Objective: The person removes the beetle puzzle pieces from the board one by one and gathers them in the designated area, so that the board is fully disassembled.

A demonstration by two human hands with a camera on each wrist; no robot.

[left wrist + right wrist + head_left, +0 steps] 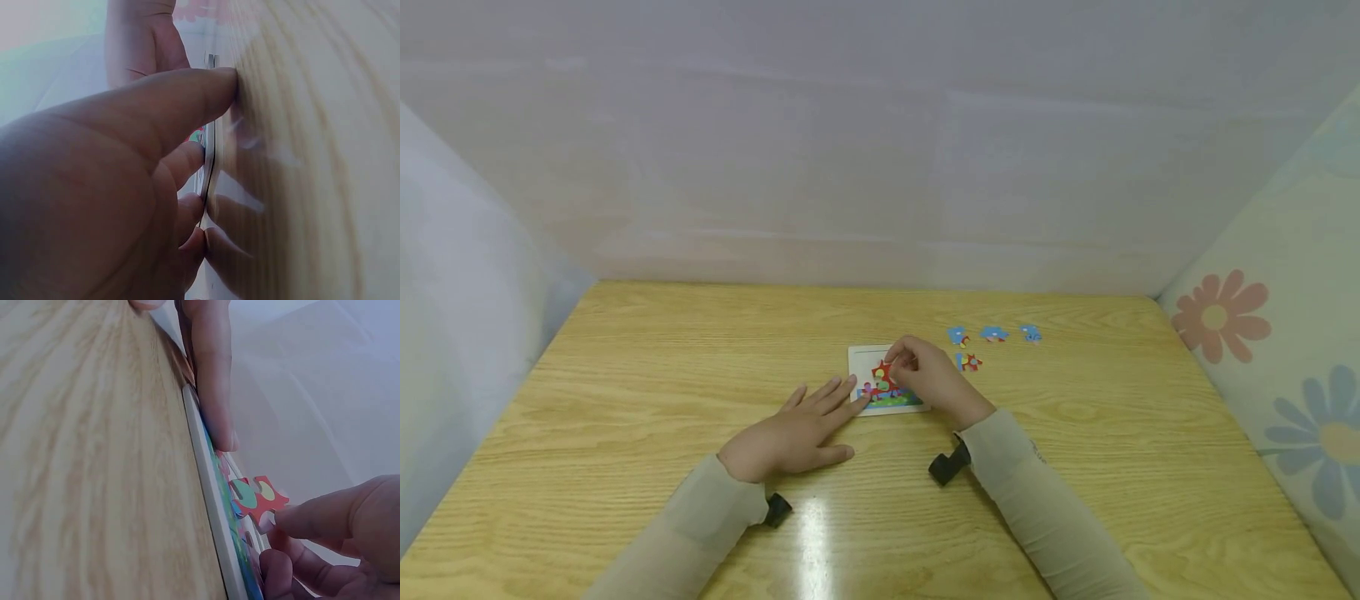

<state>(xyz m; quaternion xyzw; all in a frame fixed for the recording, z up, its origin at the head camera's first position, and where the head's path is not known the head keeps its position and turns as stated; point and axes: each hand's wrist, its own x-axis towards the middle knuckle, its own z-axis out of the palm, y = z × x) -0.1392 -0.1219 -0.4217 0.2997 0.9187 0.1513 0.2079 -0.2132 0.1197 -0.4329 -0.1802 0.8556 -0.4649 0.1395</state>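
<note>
The right hand (931, 377) pinches a red piece (261, 499), tilted over the board (854, 367); the left hand (801, 429) rests straight fingers on the board's left side. I'd call this fitting: the next move likely calls for lining the piece up and pressing it flat. Four loose pieces (994, 334) lie off to the right.

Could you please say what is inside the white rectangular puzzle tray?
Green and blue jigsaw artwork shows along its near side. The left hand and the right hand, which pinches a red spotted jigsaw piece, hide parts.
</note>
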